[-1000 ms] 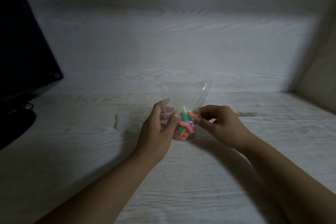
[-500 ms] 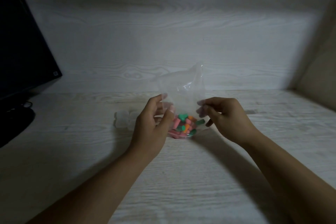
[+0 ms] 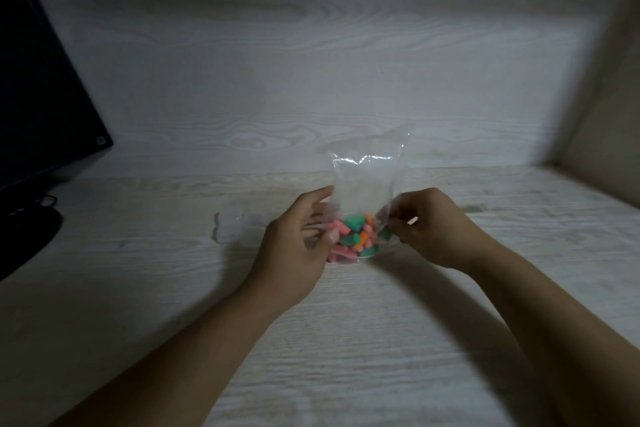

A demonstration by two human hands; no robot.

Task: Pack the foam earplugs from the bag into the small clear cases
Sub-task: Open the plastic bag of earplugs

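A clear plastic bag (image 3: 367, 180) stands upright on the pale wooden desk (image 3: 346, 340), its bottom filled with pink, green and orange foam earplugs (image 3: 356, 239). My left hand (image 3: 298, 246) holds the bag's left side with curled fingers. My right hand (image 3: 433, 229) pinches the bag's right edge near the earplugs. Small clear cases (image 3: 235, 229) lie on the desk just left of my left hand, partly hidden by it.
A dark monitor (image 3: 38, 107) stands at the far left, its base and a cable (image 3: 31, 218) on the desk below. A pale wood-grain back wall (image 3: 311, 80) and a side panel (image 3: 606, 121) at the right close in the desk.
The bag has been raised a little straighter and its top now stands taller. Both hands shifted slightly along its sides, and the earplugs settled at the bottom.
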